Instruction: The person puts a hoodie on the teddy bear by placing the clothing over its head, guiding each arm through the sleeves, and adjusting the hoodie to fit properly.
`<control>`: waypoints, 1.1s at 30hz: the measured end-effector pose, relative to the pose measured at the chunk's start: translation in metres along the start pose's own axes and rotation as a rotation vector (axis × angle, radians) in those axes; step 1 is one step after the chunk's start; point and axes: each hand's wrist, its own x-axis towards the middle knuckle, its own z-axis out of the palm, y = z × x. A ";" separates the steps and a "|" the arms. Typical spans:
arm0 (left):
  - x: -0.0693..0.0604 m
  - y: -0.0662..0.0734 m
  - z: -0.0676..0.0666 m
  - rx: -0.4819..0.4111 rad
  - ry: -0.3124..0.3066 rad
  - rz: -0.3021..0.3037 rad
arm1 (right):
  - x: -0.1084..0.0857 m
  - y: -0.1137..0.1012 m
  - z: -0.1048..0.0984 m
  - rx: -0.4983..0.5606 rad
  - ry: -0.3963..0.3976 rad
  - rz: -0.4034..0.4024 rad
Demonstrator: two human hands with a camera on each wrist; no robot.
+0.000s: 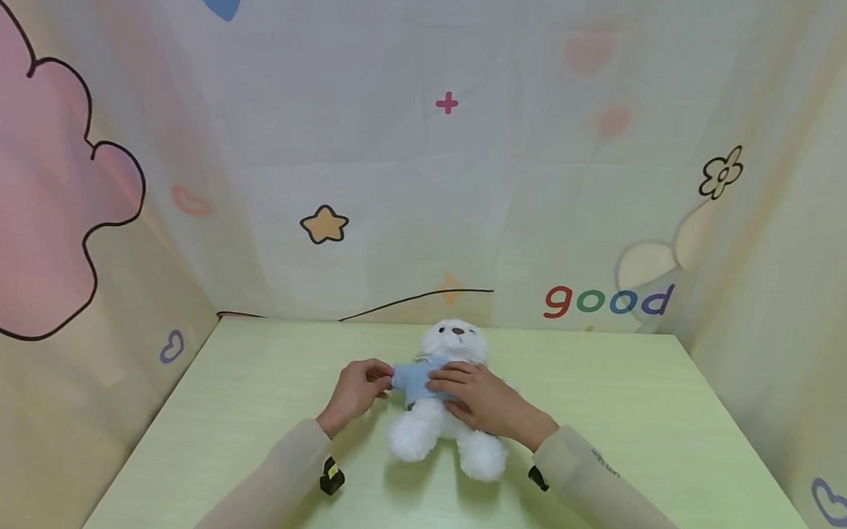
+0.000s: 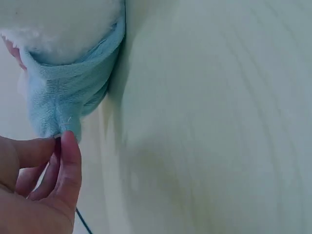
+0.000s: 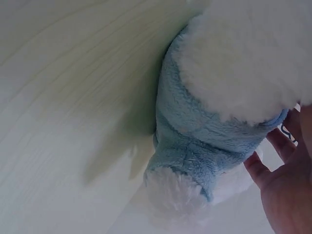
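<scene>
A white plush bear [image 1: 414,436] in a light-blue shirt [image 1: 413,380] lies on its back, head toward the far edge. My left hand [image 1: 355,390] pinches the cuff of the sleeve on the left between thumb and fingertips. No white paw shows at that cuff in the left wrist view, where the blue sleeve [image 2: 53,105] narrows into my fingers [image 2: 70,165]. Across the bear's front rests my right hand [image 1: 484,397], its fingers extended over the shirt. In the right wrist view, a white paw [image 3: 175,195] sticks out of the other sleeve [image 3: 187,158].
The pale yellow-green table [image 1: 282,353] extends around the bear. Behind it and on both sides hang printed curtains [image 1: 399,175]. Small black devices [image 1: 332,477] sit at my wrists. A thin dark cord [image 2: 84,222] shows below my left hand.
</scene>
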 end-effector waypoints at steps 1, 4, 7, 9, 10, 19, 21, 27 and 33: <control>0.002 -0.002 0.001 -0.055 -0.015 -0.034 | 0.000 0.000 0.000 0.007 -0.005 0.001; 0.003 -0.007 0.002 -0.183 -0.050 -0.108 | 0.001 0.000 0.001 0.020 -0.015 0.002; 0.005 -0.015 0.001 -0.233 -0.091 -0.136 | -0.001 0.001 0.003 0.025 -0.010 0.000; 0.005 -0.015 0.000 -0.233 -0.127 -0.111 | -0.001 0.001 0.003 0.026 -0.004 -0.008; 0.004 -0.014 0.000 -0.233 -0.140 -0.094 | -0.001 0.001 0.002 0.025 0.000 -0.010; 0.004 -0.005 0.004 -0.162 -0.159 -0.104 | -0.001 0.003 0.002 0.027 0.003 -0.020; 0.004 -0.004 0.004 -0.129 -0.163 -0.116 | 0.000 0.002 0.003 0.023 -0.001 -0.016; 0.005 0.000 0.008 0.007 -0.112 -0.025 | 0.003 -0.003 0.003 -0.016 -0.063 0.038; 0.005 -0.002 0.008 0.075 -0.067 0.009 | 0.007 -0.007 0.001 -0.104 -0.110 0.054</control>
